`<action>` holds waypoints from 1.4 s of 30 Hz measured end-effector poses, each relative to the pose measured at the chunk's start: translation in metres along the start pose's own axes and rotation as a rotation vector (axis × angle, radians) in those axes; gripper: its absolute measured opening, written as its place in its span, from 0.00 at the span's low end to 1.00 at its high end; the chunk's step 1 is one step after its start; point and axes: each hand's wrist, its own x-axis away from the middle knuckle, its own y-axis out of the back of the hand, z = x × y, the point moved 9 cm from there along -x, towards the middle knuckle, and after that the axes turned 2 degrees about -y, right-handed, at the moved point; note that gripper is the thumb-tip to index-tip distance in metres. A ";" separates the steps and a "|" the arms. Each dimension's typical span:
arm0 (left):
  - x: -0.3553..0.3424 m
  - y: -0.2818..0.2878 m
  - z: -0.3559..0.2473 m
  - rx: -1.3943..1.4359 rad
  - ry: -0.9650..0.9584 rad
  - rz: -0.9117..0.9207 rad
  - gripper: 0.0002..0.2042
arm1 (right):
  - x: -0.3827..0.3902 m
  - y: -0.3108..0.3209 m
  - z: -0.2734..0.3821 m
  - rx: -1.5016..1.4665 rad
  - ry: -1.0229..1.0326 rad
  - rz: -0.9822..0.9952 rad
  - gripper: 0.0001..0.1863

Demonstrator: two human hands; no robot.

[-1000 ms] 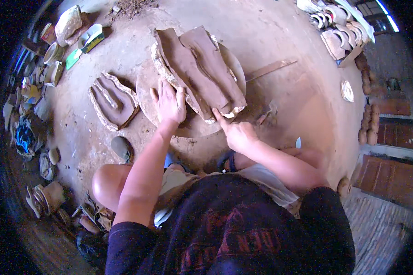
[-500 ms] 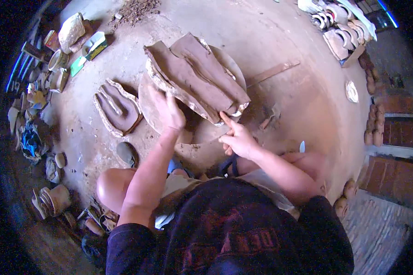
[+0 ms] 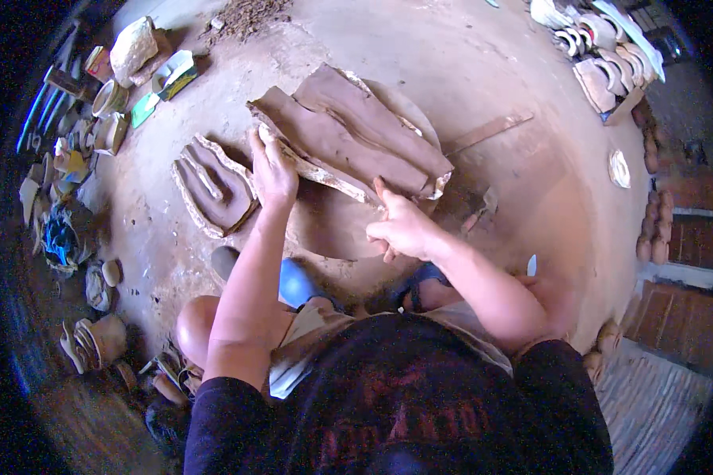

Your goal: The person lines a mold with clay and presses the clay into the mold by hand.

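Observation:
A large mold [image 3: 348,138] with a rough pale rim and a lining of grooved brown clay rests on a round disc [image 3: 408,107]. My left hand [image 3: 275,172] lies against its left rim, fingers stretched upward. At the near edge, my right hand [image 3: 404,226] extends its index finger to the clay, while the other fingers bend loosely with nothing seen in them. To the left on the floor is a smaller clay-lined mold [image 3: 214,186], with a long raised ridge in its middle.
A flat wooden strip [image 3: 489,133] lies right of the disc. Stones, pots and a box [image 3: 174,74] line the left side. Curved pale pieces [image 3: 614,67] are stacked at the far right. Crumbled clay [image 3: 249,17] lies at the back. My blue sandal [image 3: 295,283] is below the disc.
The large mold has turned slightly, its left end coming nearer and its right end going farther. My left hand has shifted left and farther along the rim. The view has shifted slightly.

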 end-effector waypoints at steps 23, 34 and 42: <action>0.058 0.035 0.003 0.200 0.276 -0.144 0.28 | -0.071 -0.013 0.049 -0.086 -0.004 0.178 0.54; 0.075 0.036 0.058 -0.273 0.118 -0.227 0.29 | -0.080 -0.045 0.121 0.534 0.557 0.175 0.30; 0.053 0.033 0.006 0.121 0.111 -0.172 0.20 | -0.168 -0.079 0.124 -0.795 0.385 0.586 0.32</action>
